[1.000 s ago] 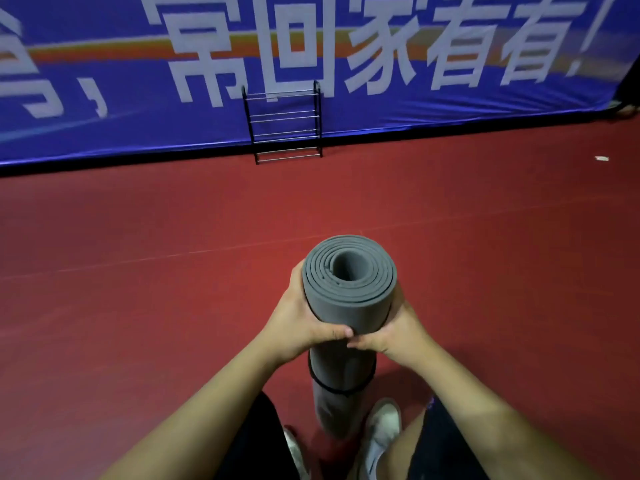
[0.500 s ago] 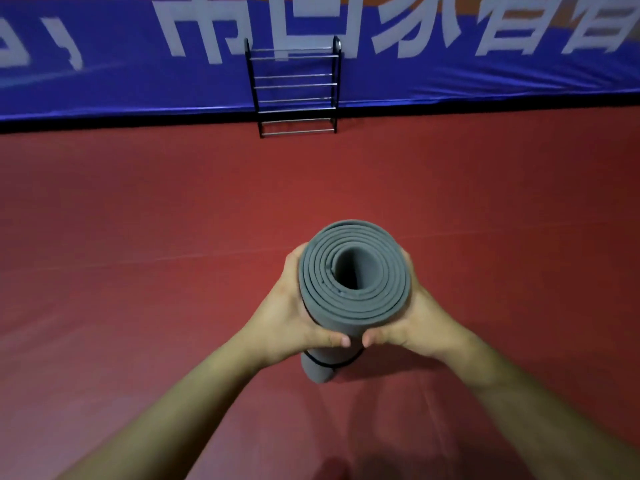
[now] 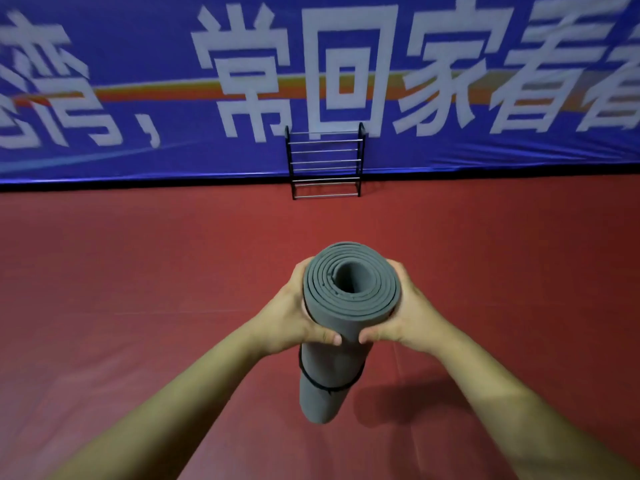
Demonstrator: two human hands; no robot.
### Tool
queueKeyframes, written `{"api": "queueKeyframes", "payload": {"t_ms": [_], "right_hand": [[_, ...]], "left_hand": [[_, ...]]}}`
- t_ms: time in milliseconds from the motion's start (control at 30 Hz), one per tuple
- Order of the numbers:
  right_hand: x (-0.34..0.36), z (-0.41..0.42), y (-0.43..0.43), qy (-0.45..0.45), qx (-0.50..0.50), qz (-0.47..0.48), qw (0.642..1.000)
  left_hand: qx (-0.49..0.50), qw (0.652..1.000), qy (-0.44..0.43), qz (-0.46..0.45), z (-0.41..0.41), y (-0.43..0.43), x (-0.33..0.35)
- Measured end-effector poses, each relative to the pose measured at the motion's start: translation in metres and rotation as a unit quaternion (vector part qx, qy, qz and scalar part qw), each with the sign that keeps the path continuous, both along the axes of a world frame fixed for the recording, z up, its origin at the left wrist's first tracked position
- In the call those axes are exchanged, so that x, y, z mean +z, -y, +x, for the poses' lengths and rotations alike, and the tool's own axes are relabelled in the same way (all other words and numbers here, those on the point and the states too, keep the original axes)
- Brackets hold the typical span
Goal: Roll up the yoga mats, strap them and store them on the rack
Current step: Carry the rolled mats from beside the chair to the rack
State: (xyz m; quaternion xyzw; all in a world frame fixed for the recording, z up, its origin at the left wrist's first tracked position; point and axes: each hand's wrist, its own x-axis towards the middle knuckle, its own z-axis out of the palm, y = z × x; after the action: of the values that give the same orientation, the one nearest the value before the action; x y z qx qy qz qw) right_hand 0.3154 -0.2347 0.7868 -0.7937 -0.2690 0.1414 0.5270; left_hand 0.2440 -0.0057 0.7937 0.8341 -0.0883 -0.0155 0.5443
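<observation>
I hold the rolled grey yoga mat (image 3: 346, 317) upright in front of me, its upper end turned toward my face so the spiral of layers and the hollow core show. My left hand (image 3: 294, 320) wraps the roll from its nine o'clock side and my right hand (image 3: 408, 317) wraps it from three o'clock, both just under the top rim. The fingers of each hand curl round the far side, where I cannot see them. My two thumbs lie across the six o'clock face of the roll, their tips near each other but apart. Both hands are closed firmly on the mat.

Below my hands a thin black strap (image 3: 322, 385) circles the roll, sitting slightly aslant. The lower end of the mat hangs over the red floor (image 3: 138, 271); whether it touches the floor I cannot tell.

Straight ahead at twelve o'clock, well apart from the mat, a black rack (image 3: 325, 164) with thin metal rungs stands on the floor against a blue banner (image 3: 138, 161) with large white characters.
</observation>
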Motion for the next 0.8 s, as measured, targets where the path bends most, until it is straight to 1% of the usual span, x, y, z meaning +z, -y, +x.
{"api": "queueKeyframes", "payload": {"t_ms": [167, 333, 500, 600, 800], "right_hand": [[0.002, 0.033, -0.015, 0.020, -0.003, 0.006, 1.000], [0.001, 0.097, -0.045, 0.031, 0.013, 0.005, 0.999], [0.008, 0.187, -0.095, 0.050, 0.029, 0.009, 0.998], [0.024, 0.246, -0.125, 0.068, 0.035, 0.006, 0.997], [0.040, 0.362, -0.169, 0.077, 0.016, 0.033, 0.996]], "left_hand": [[0.012, 1.000, -0.004, 0.008, 0.031, -0.013, 0.004], [0.025, 1.000, 0.004, 0.010, 0.089, -0.040, -0.002], [0.042, 0.999, 0.032, -0.001, 0.172, -0.087, -0.003], [0.053, 0.998, 0.043, -0.005, 0.231, -0.117, 0.008], [0.041, 0.998, 0.054, 0.000, 0.354, -0.161, 0.032]]}}
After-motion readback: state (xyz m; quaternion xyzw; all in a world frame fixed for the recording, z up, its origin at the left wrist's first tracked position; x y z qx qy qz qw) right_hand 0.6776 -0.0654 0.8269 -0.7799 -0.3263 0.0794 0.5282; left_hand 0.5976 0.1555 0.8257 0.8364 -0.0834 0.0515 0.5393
